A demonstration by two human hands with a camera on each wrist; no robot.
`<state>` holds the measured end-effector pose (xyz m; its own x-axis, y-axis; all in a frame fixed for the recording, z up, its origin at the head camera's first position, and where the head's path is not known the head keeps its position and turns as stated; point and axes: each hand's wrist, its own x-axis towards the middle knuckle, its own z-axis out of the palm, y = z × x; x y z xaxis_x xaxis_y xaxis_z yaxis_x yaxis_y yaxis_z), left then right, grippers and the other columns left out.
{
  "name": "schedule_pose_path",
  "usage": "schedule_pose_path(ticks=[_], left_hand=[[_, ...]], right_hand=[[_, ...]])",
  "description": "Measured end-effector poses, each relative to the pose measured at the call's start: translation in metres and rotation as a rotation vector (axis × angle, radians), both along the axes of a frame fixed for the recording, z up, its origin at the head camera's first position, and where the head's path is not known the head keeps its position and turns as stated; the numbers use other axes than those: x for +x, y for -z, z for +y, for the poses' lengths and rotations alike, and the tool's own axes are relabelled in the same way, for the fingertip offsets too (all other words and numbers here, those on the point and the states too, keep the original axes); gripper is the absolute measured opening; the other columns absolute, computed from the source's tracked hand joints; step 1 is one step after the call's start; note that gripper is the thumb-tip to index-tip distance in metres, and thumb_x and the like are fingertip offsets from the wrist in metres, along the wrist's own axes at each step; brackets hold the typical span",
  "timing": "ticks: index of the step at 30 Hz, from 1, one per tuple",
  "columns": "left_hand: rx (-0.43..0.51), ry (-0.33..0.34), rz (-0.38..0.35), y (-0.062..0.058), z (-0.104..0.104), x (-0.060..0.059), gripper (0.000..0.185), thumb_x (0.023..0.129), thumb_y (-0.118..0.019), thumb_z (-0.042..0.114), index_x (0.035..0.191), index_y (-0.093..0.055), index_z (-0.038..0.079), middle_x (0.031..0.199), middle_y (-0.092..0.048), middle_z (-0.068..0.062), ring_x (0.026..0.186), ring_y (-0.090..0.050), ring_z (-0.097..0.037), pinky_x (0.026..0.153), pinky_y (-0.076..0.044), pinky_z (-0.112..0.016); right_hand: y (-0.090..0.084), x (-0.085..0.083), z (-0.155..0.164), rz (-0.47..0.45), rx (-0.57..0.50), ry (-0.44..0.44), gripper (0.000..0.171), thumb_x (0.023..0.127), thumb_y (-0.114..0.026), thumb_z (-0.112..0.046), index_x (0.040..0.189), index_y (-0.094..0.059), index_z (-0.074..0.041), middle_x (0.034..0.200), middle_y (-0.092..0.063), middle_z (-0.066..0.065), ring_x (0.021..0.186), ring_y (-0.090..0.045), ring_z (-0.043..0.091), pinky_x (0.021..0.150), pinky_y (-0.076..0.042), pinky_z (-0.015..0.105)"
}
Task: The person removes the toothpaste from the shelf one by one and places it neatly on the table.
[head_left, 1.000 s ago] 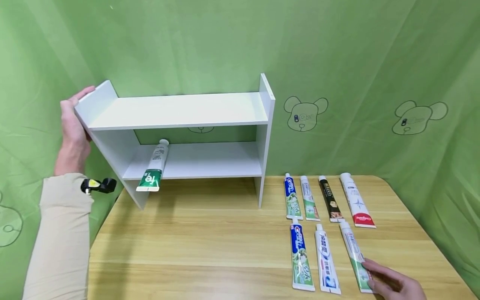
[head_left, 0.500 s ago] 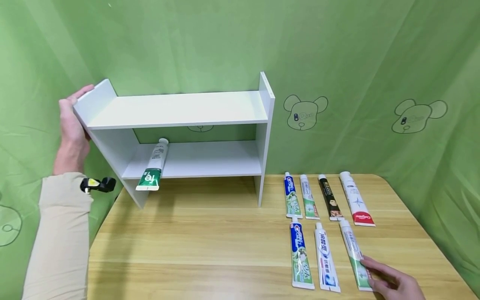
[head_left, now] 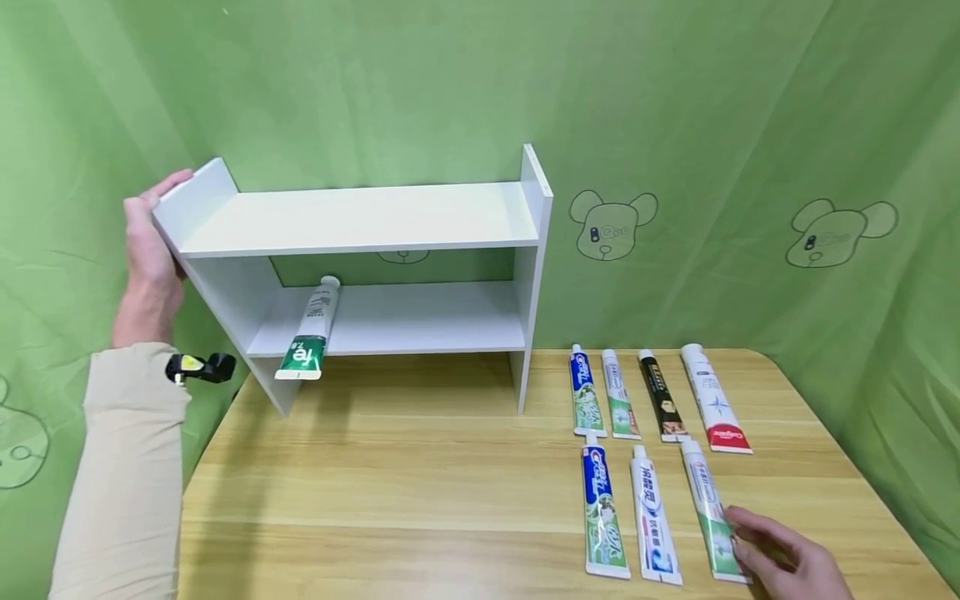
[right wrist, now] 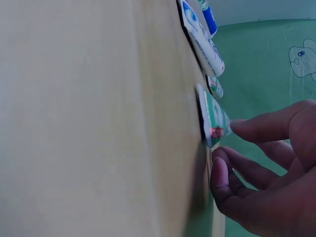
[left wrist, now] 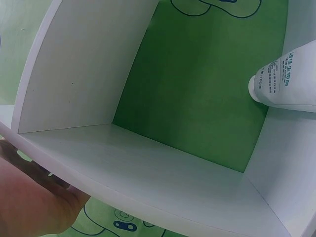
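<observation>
**Right hand at green-and-white tube; left hand braces shelf**

The left hand (head_left: 150, 250), arm raised in a beige sleeve (head_left: 127, 467), lies flat with straight fingers against the outer left panel of the white two-tier wooden shelf unit (head_left: 360, 218); fingertips show over the panel's top edge. The right hand (head_left: 787, 562) sits low at the near right of the light wooden table (head_left: 390, 492), fingers curled, fingertips and thumb touching the crimped end of the green-and-white toothpaste tube (head_left: 711, 521). The tube lies flat on the table, rightmost in the near row of three; the wrist view shows thumb and forefinger either side of its end, a firm pinch not confirmed.

Labels: a blue-and-green tube (head_left: 603, 512) reads "Crest"; a white tube with red end (head_left: 712, 400) reads "Colgate". A green-ended white tube (head_left: 309, 333) lies on the lower shelf.

Versus 0.5 s earlier: the right fingers have curled closer onto the tube end; the left hand is unchanged.
</observation>
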<state>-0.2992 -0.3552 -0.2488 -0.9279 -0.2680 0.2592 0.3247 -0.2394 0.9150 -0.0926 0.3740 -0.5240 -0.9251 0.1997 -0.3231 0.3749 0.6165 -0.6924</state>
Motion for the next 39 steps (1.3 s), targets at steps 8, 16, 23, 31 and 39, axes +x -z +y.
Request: schedule_pose_path(ticks=[8,16,23,31,39], left_hand=[[-0.001,-0.001,-0.006,0.0,0.001,-0.001,0.046,0.107,-0.032,0.037,0.142,-0.057,0.02,0.125,-0.065,-0.005,0.089,-0.063,-0.014,0.064,-0.052,-0.023],[-0.017,-0.001,-0.005,0.001,0.0,-0.001,0.047,0.107,-0.031,0.037,0.143,-0.056,0.02,0.123,-0.065,-0.004,0.087,-0.063,-0.013,0.064,-0.051,-0.023],[-0.01,-0.002,-0.001,0.001,0.001,-0.003,0.047,0.108,-0.031,0.036,0.143,-0.057,0.019,0.123,-0.065,-0.005,0.087,-0.063,-0.014,0.064,-0.051,-0.022],[-0.023,-0.007,-0.005,-0.001,0.005,-0.006,0.048,0.108,-0.03,0.037,0.143,-0.057,0.02,0.124,-0.064,-0.005,0.088,-0.062,-0.014,0.064,-0.051,-0.022],[-0.01,-0.01,-0.006,-0.003,0.008,-0.008,0.048,0.108,-0.029,0.036,0.142,-0.058,0.02,0.123,-0.064,-0.005,0.087,-0.062,-0.013,0.064,-0.051,-0.022]], right_hand=[[-0.023,-0.006,-0.007,0.073,0.048,-0.049,0.05,0.102,-0.064,-0.024,0.146,-0.054,-0.003,0.144,-0.056,0.024,0.113,-0.063,0.015,0.082,-0.055,0.026],[-0.039,-0.01,-0.022,0.168,0.102,-0.078,0.049,0.104,-0.061,-0.031,0.144,-0.057,-0.003,0.144,-0.056,0.024,0.126,-0.054,0.043,0.074,-0.047,0.014],[-0.048,-0.013,-0.047,0.307,0.048,-0.089,0.045,0.102,-0.066,-0.032,0.139,-0.063,-0.007,0.135,-0.065,0.011,0.105,-0.047,-0.019,0.077,-0.046,0.007],[-0.058,-0.016,-0.079,0.391,-0.034,-0.188,0.035,0.104,-0.063,-0.021,0.135,-0.065,-0.006,0.129,-0.069,0.01,0.107,-0.058,-0.012,0.083,-0.051,0.013],[-0.059,-0.023,-0.105,0.452,-0.132,-0.285,0.029,0.102,-0.063,-0.008,0.13,-0.068,-0.006,0.126,-0.071,0.009,0.11,-0.064,-0.002,0.088,-0.053,0.016]])
